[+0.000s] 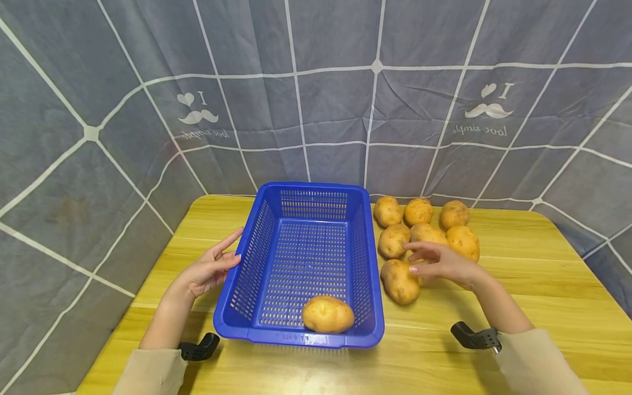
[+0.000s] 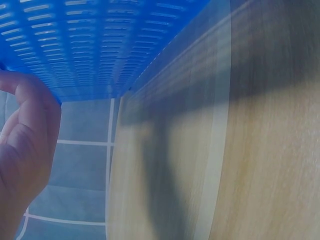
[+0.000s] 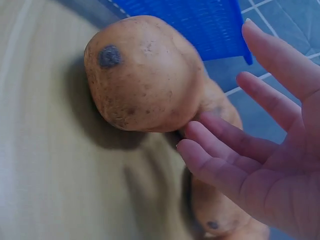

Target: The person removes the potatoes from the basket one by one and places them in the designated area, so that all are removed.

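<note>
A blue plastic basket (image 1: 310,274) with slotted walls stands in the middle of the table, one potato (image 1: 328,314) lying at its near end. At the basket's left wall is my left hand (image 1: 209,271), its fingers fairly straight and touching around the rim; part of that contact is hidden in the left wrist view. My right hand (image 1: 441,265) hovers over the potatoes to the basket's right, fingers spread and holding nothing. Closest to it is the front potato (image 3: 145,75), and in the right wrist view the fingertips appear just beside it.
Several more potatoes, such as one at the back (image 1: 388,211) and one at the right (image 1: 463,243), are grouped against the basket's right side. A grey curtain (image 1: 336,109) with white lines hangs behind the wooden table (image 1: 523,258).
</note>
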### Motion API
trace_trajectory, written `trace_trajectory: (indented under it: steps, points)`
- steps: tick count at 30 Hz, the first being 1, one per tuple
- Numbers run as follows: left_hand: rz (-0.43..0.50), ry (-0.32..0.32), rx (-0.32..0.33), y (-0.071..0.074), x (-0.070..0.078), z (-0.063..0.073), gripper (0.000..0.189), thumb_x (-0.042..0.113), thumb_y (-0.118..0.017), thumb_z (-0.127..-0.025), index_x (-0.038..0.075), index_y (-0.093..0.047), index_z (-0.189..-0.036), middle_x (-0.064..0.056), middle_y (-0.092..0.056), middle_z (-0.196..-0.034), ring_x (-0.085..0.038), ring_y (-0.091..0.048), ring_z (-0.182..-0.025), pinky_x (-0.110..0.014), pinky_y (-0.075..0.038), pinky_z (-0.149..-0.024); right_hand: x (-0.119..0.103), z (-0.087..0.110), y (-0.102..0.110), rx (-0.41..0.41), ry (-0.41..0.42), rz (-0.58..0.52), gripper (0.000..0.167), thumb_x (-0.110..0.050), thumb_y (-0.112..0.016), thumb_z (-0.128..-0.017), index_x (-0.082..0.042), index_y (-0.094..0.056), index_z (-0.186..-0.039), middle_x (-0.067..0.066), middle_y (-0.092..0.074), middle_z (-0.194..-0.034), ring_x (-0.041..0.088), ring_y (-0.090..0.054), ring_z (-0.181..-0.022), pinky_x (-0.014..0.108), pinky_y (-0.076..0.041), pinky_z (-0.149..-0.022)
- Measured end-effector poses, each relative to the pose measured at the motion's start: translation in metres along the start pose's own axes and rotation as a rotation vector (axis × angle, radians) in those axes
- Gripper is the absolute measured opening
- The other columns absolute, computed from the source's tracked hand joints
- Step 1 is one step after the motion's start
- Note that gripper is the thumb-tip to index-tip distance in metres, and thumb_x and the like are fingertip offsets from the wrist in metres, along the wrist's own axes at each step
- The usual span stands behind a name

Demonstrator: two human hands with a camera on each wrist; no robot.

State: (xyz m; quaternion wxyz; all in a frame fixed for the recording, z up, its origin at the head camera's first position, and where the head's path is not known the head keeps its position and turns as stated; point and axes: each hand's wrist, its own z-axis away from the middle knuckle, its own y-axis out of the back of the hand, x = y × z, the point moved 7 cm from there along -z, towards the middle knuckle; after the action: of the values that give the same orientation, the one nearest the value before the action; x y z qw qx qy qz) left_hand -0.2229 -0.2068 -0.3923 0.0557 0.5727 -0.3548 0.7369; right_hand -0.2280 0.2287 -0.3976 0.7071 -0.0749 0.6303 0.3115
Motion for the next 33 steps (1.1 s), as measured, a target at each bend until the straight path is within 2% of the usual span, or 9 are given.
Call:
trace_trajectory:
  steps: [5, 11, 14, 18, 21, 28, 33]
  points:
    - [0.010, -0.004, -0.011, 0.000, 0.000, 0.000, 0.075, -0.006, -0.044, -0.095, 0.016, 0.003, -0.150, -0.009, -0.063, -0.109, -0.019, -0.066, -0.090, -0.033, -0.054, -0.077, -0.013, 0.001, 0.006, 0.010, 0.011, 0.045, 0.062, -0.012, -0.064, -0.087, 0.008, -0.034, -0.137, 0.035, -0.042, -0.126, 0.022, -0.054, -0.102, 0.044, -0.051, -0.079]
    - [0.011, -0.003, -0.020, 0.000, 0.000, 0.000, 0.075, -0.006, -0.042, -0.095, 0.014, 0.006, -0.149, -0.009, -0.063, -0.110, -0.019, -0.066, -0.089, -0.033, -0.054, -0.077, -0.028, -0.003, 0.009, 0.015, 0.033, 0.089, 0.059, -0.013, -0.065, -0.086, 0.006, -0.038, -0.135, 0.034, -0.042, -0.128, 0.038, -0.049, -0.112, 0.046, -0.050, -0.084]
    - [0.006, 0.001, -0.012, 0.000, 0.000, 0.000, 0.074, -0.006, -0.041, -0.096, 0.015, 0.006, -0.149, -0.009, -0.063, -0.109, -0.019, -0.066, -0.088, -0.032, -0.055, -0.076, -0.038, -0.006, 0.009, 0.005, 0.054, 0.082, 0.052, -0.011, -0.066, -0.086, -0.002, -0.046, -0.133, 0.034, -0.044, -0.126, 0.031, -0.054, -0.108, 0.043, -0.051, -0.082]
    - [0.000, 0.006, 0.001, 0.001, 0.000, 0.000, 0.074, -0.006, -0.041, -0.096, 0.015, 0.005, -0.150, -0.009, -0.063, -0.109, -0.019, -0.066, -0.088, -0.032, -0.054, -0.077, -0.051, -0.011, 0.006, -0.016, 0.060, 0.076, 0.054, -0.010, -0.067, -0.085, -0.003, -0.045, -0.134, 0.034, -0.046, -0.124, 0.017, -0.060, -0.098, 0.035, -0.053, -0.077]
    - [0.004, 0.009, 0.003, 0.000, 0.000, 0.000, 0.074, -0.006, -0.041, -0.096, 0.015, 0.005, -0.150, -0.009, -0.063, -0.109, -0.019, -0.066, -0.089, -0.032, -0.054, -0.077, -0.060, -0.016, 0.002, -0.024, 0.059, 0.093, 0.059, -0.012, -0.068, -0.085, 0.003, -0.041, -0.135, 0.033, -0.047, -0.124, 0.020, -0.060, -0.099, 0.033, -0.052, -0.077]
    - [0.011, 0.012, 0.011, 0.000, 0.001, 0.000, 0.076, -0.006, -0.043, -0.095, 0.014, 0.006, -0.149, -0.009, -0.063, -0.108, -0.019, -0.066, -0.087, -0.032, -0.055, -0.075, -0.077, -0.027, -0.010, -0.054, 0.089, 0.105, 0.056, -0.012, -0.068, -0.085, -0.002, -0.044, -0.134, 0.024, -0.053, -0.122, 0.032, -0.057, -0.106, 0.043, -0.050, -0.085]
    - [0.004, 0.014, 0.020, 0.000, 0.001, 0.000, 0.076, -0.006, -0.043, -0.095, 0.014, 0.006, -0.149, -0.009, -0.064, -0.107, -0.019, -0.066, -0.087, -0.032, -0.055, -0.075, -0.089, -0.036, -0.018, -0.084, 0.129, 0.127, 0.058, -0.012, -0.069, -0.084, 0.001, -0.044, -0.134, 0.024, -0.053, -0.120, 0.035, -0.056, -0.107, 0.038, -0.051, -0.084]
